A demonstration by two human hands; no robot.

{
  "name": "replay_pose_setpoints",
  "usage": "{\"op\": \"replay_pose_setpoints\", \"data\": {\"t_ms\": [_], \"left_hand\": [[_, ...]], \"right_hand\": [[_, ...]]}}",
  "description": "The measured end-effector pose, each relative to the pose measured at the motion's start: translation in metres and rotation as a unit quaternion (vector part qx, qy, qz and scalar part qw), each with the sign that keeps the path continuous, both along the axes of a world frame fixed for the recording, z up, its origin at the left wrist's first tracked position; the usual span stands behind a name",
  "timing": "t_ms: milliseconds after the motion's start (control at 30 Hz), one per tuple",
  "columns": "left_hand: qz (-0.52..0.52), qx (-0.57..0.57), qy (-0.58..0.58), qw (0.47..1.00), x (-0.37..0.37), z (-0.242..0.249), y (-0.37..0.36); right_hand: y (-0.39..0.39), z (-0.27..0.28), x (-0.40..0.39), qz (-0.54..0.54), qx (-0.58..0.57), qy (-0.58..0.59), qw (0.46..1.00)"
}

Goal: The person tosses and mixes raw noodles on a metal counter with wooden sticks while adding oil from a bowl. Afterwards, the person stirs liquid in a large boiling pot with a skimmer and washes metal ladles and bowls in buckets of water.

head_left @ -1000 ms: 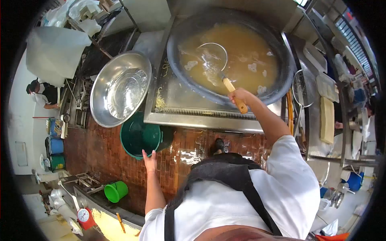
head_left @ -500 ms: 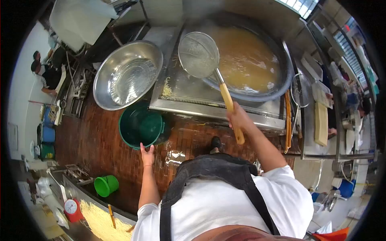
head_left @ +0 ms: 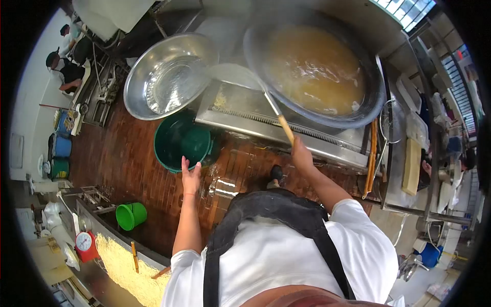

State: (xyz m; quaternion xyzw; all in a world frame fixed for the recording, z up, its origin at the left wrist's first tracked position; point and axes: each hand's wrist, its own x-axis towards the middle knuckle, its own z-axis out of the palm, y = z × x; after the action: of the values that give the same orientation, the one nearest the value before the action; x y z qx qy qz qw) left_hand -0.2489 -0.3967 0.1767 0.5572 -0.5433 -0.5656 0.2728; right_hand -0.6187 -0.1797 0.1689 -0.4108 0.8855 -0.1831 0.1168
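Observation:
My right hand (head_left: 302, 155) is wrapped round the wooden handle of a long-handled mesh strainer (head_left: 236, 75). The strainer's round head looks tilted and motion-blurred, over the steel stove top between a big metal basin (head_left: 137, 91) and a large pot (head_left: 377, 105) of cloudy brown liquid. Below it, my left hand (head_left: 191, 176) holds nothing, its fingers spread close to the near rim of a dark green bucket (head_left: 159, 158) under the basin. Some noodle strands (head_left: 220, 100) lie on the stove top (head_left: 245, 105).
Heaped noodles (head_left: 120, 261) with wooden sticks lie at lower left beside a red scale (head_left: 86, 245). A bright green bucket (head_left: 131, 216) stands on the wet brown floor (head_left: 117, 163). Another strainer (head_left: 391, 122) hangs right of the pot. People (head_left: 64, 69) work at far left.
The strainer has swung left and lower, and its head has tipped from facing me to nearly edge-on. My left hand stays by the green bucket. The whole view has shifted slightly.

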Motion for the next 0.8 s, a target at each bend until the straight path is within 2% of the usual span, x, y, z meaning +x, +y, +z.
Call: {"op": "replay_pose_setpoints", "data": {"t_ms": [33, 67, 233, 300, 367, 500, 633, 700, 800], "left_hand": [[-0.003, -0.004, 0.008, 1.0, -0.007, -0.002, 0.001], [-0.007, -0.009, 0.015, 1.0, -0.014, -0.003, 0.001], [-0.028, -0.018, 0.017, 0.999, -0.056, 0.004, -0.005], [-0.015, -0.003, 0.033, 0.999, -0.072, 0.01, -0.006], [-0.009, 0.001, 0.031, 0.999, -0.085, 0.01, -0.01], [0.011, -0.001, 0.018, 1.0, -0.091, -0.009, -0.017], [0.031, 0.016, -0.002, 0.999, -0.1, -0.003, -0.007], [0.02, -0.009, -0.006, 1.0, -0.097, -0.013, -0.003], [0.012, 0.031, -0.009, 0.999, -0.103, -0.004, -0.004]], "right_hand": [[0.001, -0.007, -0.004, 0.003, 0.034, -0.022, 0.999], [0.004, -0.013, -0.009, 0.008, 0.017, -0.026, 0.999], [-0.003, 0.047, -0.038, 0.017, -0.115, -0.049, 0.992], [-0.002, 0.06, -0.073, -0.042, -0.119, -0.057, 0.99], [0.004, 0.066, -0.124, -0.108, -0.136, -0.056, 0.983], [0.028, 0.047, -0.276, -0.226, -0.092, 0.012, 0.97], [0.045, 0.061, -0.409, -0.276, -0.059, 0.096, 0.955], [0.053, 0.057, -0.47, -0.307, 0.006, 0.108, 0.945], [0.064, 0.032, -0.534, -0.375, 0.037, 0.065, 0.924]]}}
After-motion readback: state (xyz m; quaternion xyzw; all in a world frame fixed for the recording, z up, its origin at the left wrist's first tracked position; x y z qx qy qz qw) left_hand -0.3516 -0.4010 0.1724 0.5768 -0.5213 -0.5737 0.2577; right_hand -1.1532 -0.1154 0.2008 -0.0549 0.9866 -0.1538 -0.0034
